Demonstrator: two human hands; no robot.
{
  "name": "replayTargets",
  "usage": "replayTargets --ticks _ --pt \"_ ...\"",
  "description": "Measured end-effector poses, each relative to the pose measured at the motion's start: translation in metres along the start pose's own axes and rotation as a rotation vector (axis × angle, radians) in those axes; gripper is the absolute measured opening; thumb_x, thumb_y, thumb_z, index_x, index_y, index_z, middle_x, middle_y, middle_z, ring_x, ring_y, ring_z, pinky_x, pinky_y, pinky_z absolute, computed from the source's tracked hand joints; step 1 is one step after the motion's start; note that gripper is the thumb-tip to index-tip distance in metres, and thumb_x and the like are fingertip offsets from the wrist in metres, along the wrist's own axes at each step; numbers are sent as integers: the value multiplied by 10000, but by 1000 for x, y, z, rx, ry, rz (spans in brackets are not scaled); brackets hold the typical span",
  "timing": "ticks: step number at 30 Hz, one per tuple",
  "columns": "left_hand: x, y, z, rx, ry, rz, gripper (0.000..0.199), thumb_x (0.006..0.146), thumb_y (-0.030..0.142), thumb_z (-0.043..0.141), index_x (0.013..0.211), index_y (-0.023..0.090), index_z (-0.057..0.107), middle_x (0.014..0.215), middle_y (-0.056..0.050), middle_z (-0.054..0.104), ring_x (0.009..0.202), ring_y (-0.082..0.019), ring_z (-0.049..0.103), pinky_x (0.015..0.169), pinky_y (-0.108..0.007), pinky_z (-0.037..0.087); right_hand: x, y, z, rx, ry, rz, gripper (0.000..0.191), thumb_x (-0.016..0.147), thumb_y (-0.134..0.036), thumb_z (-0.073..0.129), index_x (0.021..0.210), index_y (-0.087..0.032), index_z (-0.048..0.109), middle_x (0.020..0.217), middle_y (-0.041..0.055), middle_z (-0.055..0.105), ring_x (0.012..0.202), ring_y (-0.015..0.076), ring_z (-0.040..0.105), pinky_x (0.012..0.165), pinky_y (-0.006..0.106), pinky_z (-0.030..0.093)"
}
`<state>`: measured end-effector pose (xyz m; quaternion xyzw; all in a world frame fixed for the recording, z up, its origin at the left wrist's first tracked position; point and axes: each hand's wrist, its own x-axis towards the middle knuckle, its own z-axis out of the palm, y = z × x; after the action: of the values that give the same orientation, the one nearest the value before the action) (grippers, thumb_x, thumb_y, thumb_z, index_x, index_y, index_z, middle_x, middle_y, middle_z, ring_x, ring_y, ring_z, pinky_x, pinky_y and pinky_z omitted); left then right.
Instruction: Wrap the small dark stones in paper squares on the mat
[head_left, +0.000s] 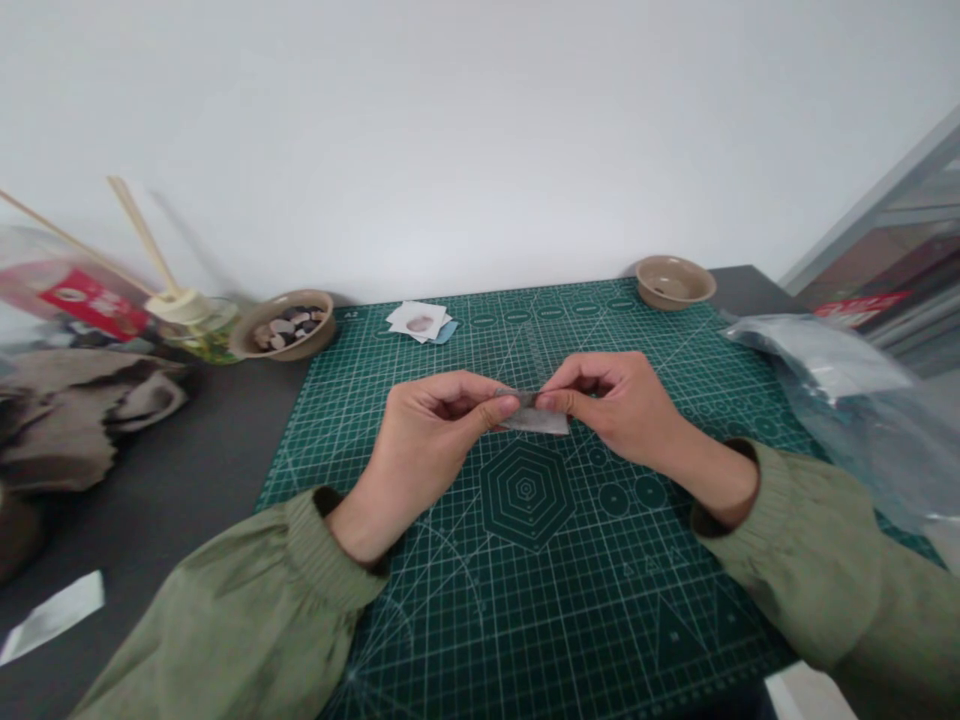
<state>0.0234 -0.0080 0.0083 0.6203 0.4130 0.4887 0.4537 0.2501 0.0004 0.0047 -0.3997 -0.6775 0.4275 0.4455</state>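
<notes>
A small grey piece (541, 419), flat and thin like cloth or paper, is held above the green cutting mat (420, 640). My left hand (439, 435) pinches its left end between thumb and fingers. At its upper right, my right hand (615, 405) pinches it the same way. The two thumbs are close together but apart, and the lower edge of the piece hangs free below them. The fingertips behind the piece are partly hidden.
Behind lie white cards (418, 321). A bowl of dark and light pieces (285, 350) stands left, another bowl (675, 283) back right. Brown cloth (67, 410), a reed diffuser (187, 315) and a white scrap (56, 612) are left; clear plastic (847, 400) lies right.
</notes>
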Motion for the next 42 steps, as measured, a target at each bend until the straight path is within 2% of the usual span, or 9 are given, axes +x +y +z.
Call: replayTargets --ticks 7,10,15,19,22,26,31,37,42 --pt "-2 -4 -4 151 68 203 136 873 141 879 953 250 869 927 2 854 810 -148 794 775 -241 656 4 2 -4 414 -357 344 742 1056 -768 427 1039 -136 816 898 142 836 674 220 799 569 289 594" --pt "-1 -4 -8 251 -2 333 145 920 125 831 971 258 861 957 -3 850 885 -164 791 835 -287 652 4 -1 -5 412 -432 396 548 1016 -648 655 1026 -123 814 874 120 828 672 185 783 608 266 601" --pt "5 -2 -16 391 -195 546 218 1000 100 707 1038 264 845 1098 -28 844 1146 -220 757 1044 -406 609 8 0 -7 370 -270 369 441 830 -340 924 1210 -154 800 1033 89 841 825 174 772 784 306 637" --pt "11 -9 -26 697 -173 416 393 1037 235 673 1428 256 706 1448 -89 716 1369 -278 644 1203 -501 495 12 10 -11 195 -67 251 353 845 -301 881 1151 -154 784 1021 78 836 874 199 778 834 339 621" --pt "16 -21 -35 920 -136 307 391 1014 423 710 1331 201 768 1452 -146 699 1378 -357 605 1212 -573 447 14 17 -14 34 58 182 244 821 -311 877 956 -152 752 910 66 817 838 208 759 806 342 600" --pt "19 -27 -39 894 -163 236 247 993 423 725 1133 247 829 1237 -96 789 1208 -313 686 1099 -496 514 15 22 -16 -23 22 126 239 842 -297 823 1026 -150 777 972 81 825 852 211 752 796 342 589" --pt "16 -20 -30 748 -123 72 238 924 373 796 1110 224 785 971 -35 788 800 -193 696 710 -317 514 15 30 -16 -143 -39 118 165 869 -302 772 925 -147 786 818 29 764 707 163 652 650 289 478" --pt "14 -14 -25 713 -224 151 203 961 313 738 1133 256 829 1024 -45 785 909 -200 709 827 -328 539 17 35 -16 -165 -78 54 196 907 -344 728 860 -155 745 744 -16 687 637 118 541 613 268 383" --pt "16 -9 -17 685 -217 126 229 963 402 754 1101 239 839 1031 -62 812 858 -204 738 776 -332 581 19 19 -18 -214 -73 90 360 907 -468 748 732 -158 694 653 -26 631 600 105 498 582 266 321"
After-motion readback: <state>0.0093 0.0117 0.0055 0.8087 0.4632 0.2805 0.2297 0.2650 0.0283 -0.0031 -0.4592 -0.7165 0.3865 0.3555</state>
